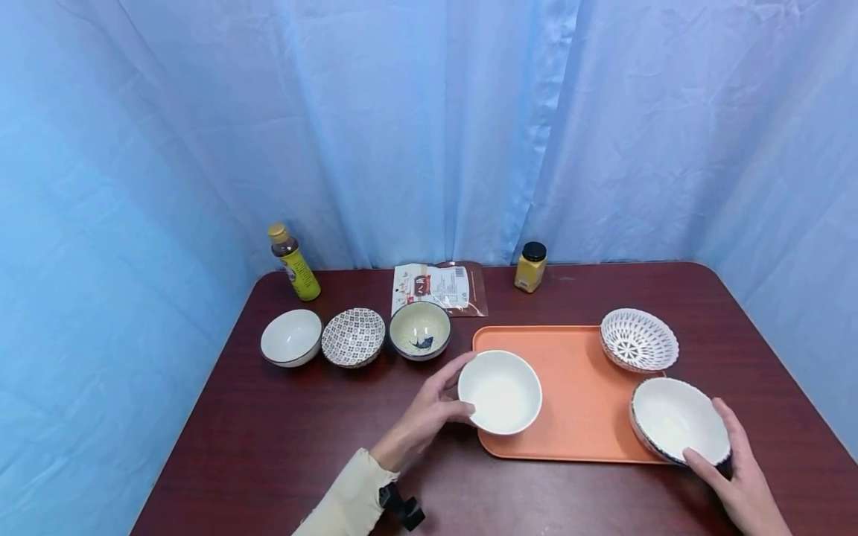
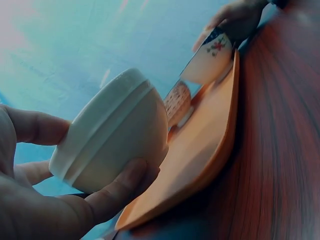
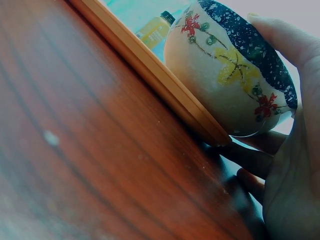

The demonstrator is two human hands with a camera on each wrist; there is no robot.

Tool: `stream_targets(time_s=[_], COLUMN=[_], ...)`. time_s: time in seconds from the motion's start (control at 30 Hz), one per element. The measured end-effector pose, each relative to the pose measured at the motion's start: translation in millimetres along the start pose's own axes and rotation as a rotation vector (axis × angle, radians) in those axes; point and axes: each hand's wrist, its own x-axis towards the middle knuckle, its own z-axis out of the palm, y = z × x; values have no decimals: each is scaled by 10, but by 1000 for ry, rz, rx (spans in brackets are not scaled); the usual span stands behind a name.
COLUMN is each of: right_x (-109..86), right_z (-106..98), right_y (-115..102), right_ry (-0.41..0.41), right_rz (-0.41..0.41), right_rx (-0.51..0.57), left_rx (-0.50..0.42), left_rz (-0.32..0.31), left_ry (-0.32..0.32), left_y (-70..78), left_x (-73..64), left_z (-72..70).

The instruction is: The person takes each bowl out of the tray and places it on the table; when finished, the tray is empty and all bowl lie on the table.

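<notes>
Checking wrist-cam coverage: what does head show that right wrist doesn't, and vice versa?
Only head: the left hand holding the plain bowl, the row of three bowls, the bottle, the pouch and the white patterned bowl.

Only right wrist: the red and yellow flowers on the outer wall of the speckled-rim bowl.

Both: that bowl, the right hand holding it, the tray, the jar and the table.
</notes>
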Motion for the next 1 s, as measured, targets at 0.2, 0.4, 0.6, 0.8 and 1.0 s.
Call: stream_targets(time_s=[0.2,0.4,0.6,0.8,1.0], right_x=[5,25,36,25,28], right_z=[2,-11,-10,-2,-1], right_y=[-36,-46,-34,-47,-58], right_ry=[-11,-26,-21,-15,-12], right_rz=[15,28,28,23,30], right_rx=[2,12,15,21,15], left_rx=[2,27,46,44,50], left_rz=[15,-11,-40,-44,-45], left_ry=[9,20,6,-3,9], left_y=[24,28,13,-2,-21], left_x=[-177,-321,-417,-499,-537], left_z=[-276,-507,-719,-903,-1024])
